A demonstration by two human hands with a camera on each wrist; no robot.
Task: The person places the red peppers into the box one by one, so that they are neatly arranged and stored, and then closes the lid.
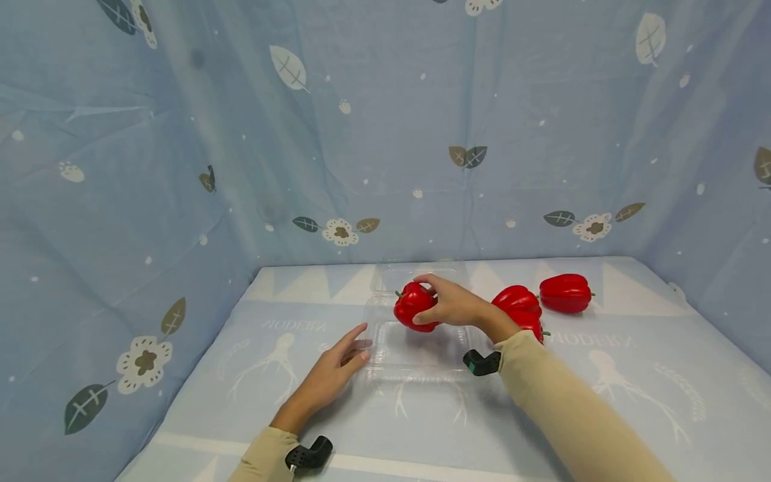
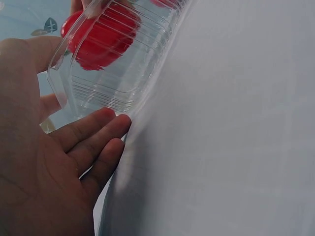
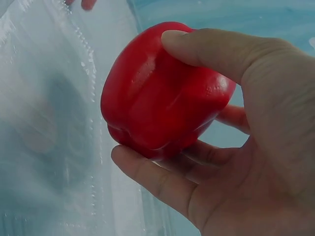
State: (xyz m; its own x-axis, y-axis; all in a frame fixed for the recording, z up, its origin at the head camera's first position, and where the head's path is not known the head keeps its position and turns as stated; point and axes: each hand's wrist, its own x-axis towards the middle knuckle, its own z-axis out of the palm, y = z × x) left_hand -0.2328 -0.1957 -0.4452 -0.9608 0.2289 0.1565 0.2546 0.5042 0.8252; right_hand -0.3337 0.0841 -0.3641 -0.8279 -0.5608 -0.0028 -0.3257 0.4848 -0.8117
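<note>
My right hand (image 1: 454, 304) grips the red pepper (image 1: 409, 308) over the clear tray (image 1: 391, 347); my left hand (image 1: 328, 371), fingers relaxed, perhaps steadies its side.

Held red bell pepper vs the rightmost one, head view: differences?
Support: the held pepper is gripped by the right hand; the rightmost pepper lies on the tablecloth.
Stem: the held pepper's points left, the rightmost pepper's right.
Place: the held pepper is over the clear plastic container, the rightmost pepper outside it.
Shared: glossy red, green stem.
</note>
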